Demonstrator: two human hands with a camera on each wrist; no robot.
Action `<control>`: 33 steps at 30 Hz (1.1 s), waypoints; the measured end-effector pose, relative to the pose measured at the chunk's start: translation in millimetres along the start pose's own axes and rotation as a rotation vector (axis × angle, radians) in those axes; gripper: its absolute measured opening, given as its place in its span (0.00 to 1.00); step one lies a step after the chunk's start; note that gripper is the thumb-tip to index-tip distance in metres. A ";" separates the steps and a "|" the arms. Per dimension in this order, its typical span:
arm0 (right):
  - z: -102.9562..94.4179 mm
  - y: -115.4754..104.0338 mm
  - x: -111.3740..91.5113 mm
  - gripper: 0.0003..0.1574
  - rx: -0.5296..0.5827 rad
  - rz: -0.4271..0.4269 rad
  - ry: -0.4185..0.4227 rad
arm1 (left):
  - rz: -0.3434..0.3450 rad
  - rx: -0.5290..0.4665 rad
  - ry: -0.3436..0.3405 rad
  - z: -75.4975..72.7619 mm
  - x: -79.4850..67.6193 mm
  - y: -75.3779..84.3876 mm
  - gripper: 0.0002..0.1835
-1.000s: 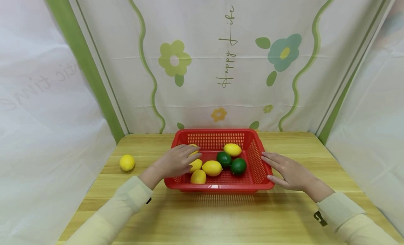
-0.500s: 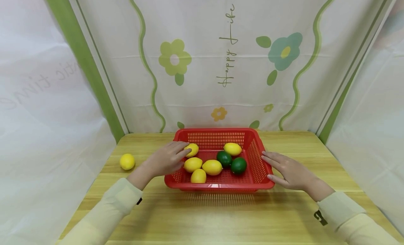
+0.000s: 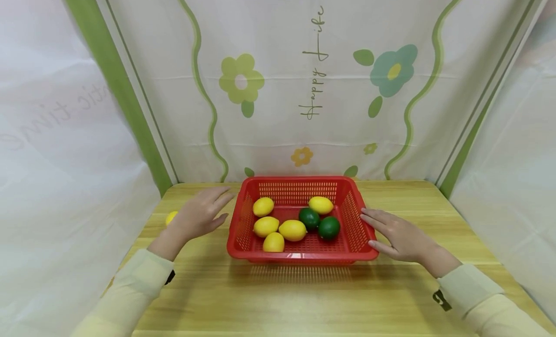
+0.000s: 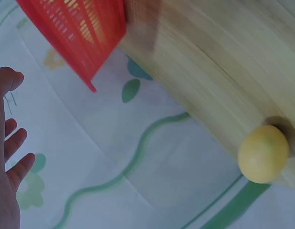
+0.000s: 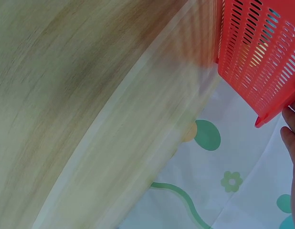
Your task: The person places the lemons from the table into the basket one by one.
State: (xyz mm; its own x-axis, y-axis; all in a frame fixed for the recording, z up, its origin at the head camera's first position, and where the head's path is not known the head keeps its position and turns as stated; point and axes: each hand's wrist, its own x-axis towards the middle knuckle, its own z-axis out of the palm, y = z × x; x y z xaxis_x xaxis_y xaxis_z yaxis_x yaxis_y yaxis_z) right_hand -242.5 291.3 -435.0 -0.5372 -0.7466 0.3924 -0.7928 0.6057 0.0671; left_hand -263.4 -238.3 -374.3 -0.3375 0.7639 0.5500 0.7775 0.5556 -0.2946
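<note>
A red plastic basket [image 3: 301, 256] with slotted sides stands on the table, holding several yellow lemons [image 3: 292, 230] and two dark green limes [image 3: 328, 228]. Left of the basket my left hand [image 3: 197, 216] hovers over the table with nothing in it, its fingers loosely extended. Partly hidden behind that hand in the head view is another lemon [image 3: 171, 217]; the left wrist view shows this lemon [image 4: 263, 154] whole on the table. My right hand [image 3: 401, 235] rests its straight fingers against the basket's right rim.
The wooden table [image 3: 304, 303] ends at the back against a white curtain [image 3: 278, 110] printed with flowers and lettering. More white fabric hangs at the left [image 3: 65, 158] and right sides.
My left hand has moved left, out from over the basket, uncovering the lemons there and partly covering the lone lemon on the table. The right hand stays at the rim.
</note>
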 end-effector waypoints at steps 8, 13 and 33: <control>0.2 -0.3 -0.6 0.40 -0.002 0.000 0.008 | -0.099 0.066 -0.015 -4.8 -29.0 -16.2 0.31; 1.0 0.1 -1.1 0.41 -0.009 0.003 0.005 | -0.142 0.074 -0.018 -5.5 -44.5 -22.8 0.31; 1.2 -0.7 -1.6 0.40 -0.019 0.007 0.006 | -0.252 0.106 -0.010 -3.0 -85.6 -39.4 0.30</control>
State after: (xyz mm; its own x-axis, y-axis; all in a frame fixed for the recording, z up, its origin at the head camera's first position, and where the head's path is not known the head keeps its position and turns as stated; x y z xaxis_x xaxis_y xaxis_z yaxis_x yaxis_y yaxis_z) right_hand -241.5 291.7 -436.8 -0.5406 -0.7409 0.3986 -0.7836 0.6158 0.0819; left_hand -263.5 -326.6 -407.4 -0.5190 0.5997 0.6092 0.6086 0.7596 -0.2293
